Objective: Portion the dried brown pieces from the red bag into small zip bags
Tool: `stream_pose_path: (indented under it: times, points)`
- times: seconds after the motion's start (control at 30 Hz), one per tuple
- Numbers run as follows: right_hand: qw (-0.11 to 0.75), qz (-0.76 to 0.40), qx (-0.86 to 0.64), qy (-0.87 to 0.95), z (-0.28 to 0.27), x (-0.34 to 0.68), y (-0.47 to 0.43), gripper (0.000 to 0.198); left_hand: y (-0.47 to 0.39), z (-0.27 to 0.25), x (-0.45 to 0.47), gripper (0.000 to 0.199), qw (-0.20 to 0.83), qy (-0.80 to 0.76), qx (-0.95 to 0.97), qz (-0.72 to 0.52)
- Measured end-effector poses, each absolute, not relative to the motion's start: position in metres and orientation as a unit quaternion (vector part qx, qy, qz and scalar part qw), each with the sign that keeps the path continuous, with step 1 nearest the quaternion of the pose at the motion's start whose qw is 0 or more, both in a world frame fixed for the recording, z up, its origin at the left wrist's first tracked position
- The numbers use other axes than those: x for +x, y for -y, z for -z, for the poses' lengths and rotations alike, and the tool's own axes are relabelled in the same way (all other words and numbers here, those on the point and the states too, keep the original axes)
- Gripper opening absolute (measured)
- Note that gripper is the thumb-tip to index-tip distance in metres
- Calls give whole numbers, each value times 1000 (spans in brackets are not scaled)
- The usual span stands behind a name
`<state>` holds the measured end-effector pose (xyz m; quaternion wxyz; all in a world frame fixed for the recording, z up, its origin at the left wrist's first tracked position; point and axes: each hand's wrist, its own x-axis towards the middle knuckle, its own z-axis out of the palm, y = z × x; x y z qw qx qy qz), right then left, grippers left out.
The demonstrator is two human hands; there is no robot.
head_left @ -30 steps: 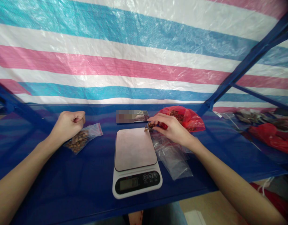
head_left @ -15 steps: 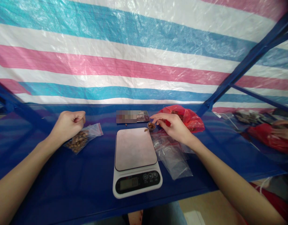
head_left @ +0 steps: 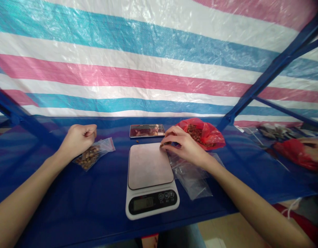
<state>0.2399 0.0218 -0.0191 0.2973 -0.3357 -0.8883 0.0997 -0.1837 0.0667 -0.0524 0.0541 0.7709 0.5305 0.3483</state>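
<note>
My right hand [head_left: 183, 143] reaches to the far right corner of a white kitchen scale [head_left: 150, 167]. Its thumb and forefinger close on a small brown piece [head_left: 162, 145] at the plate's edge. The scale's display [head_left: 143, 204] appears to read 0.0. To the left, my left hand [head_left: 80, 139] is a closed fist with nothing showing in it. It rests against a clear zip bag [head_left: 93, 155] of brown, nut-like pieces. Beyond my right hand lies an open red plastic bag [head_left: 213, 132] filled with small brown pieces.
A phone [head_left: 147, 131] lies behind the scale, with a brown crumb [head_left: 137, 141] near it. Clear zip bags [head_left: 193, 182] lie flat right of the scale. Blue frame bars [head_left: 262, 81] slope up at the right. Another person's hand [head_left: 312, 148] is at a second red bag [head_left: 290, 153].
My right hand has moved left and nearer, from beside a small cup of brown pieces onto the piece at the scale's corner. The cup is now covered. My left fist stays put.
</note>
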Motion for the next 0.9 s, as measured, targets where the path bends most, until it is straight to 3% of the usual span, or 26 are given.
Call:
stream_pose_path:
  times: [0.17,0.43,0.9]
  points:
    - [275,-39,-343,897,27,229,-21,14,-66,51,-181,25,56,-529,771,-349]
    - [379,-3,-359,853,18,242,-25,8,-63,49,-181,25,64,-528,769,-354]
    - [341,-44,-355,870,26,254,-35,15,-63,48,-180,27,58,-532,766,-356]
